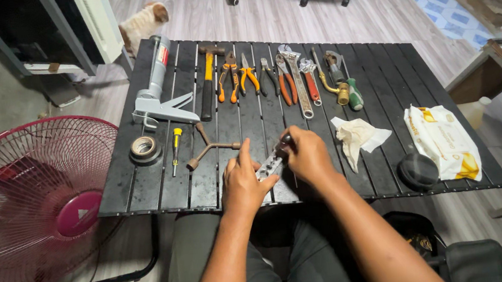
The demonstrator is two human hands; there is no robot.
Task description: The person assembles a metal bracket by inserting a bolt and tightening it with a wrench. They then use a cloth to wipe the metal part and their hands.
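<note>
Gripping a small metal tool [271,165] at near table [144,197] edge: left hand [242,183] closing on its lower end, right hand [307,153] wrapping the dark upper end. Lying just beyond: crumpled rag [357,136], three-way wrench [209,146], tape roll [144,149]. Resting farther back: pliers [248,75], hammer [209,79], caulking gun [157,82].

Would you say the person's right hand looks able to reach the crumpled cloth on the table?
Probably yes: the cloth lies just beside the right hand with bare table between, though that hand holds a metal tool.
</note>
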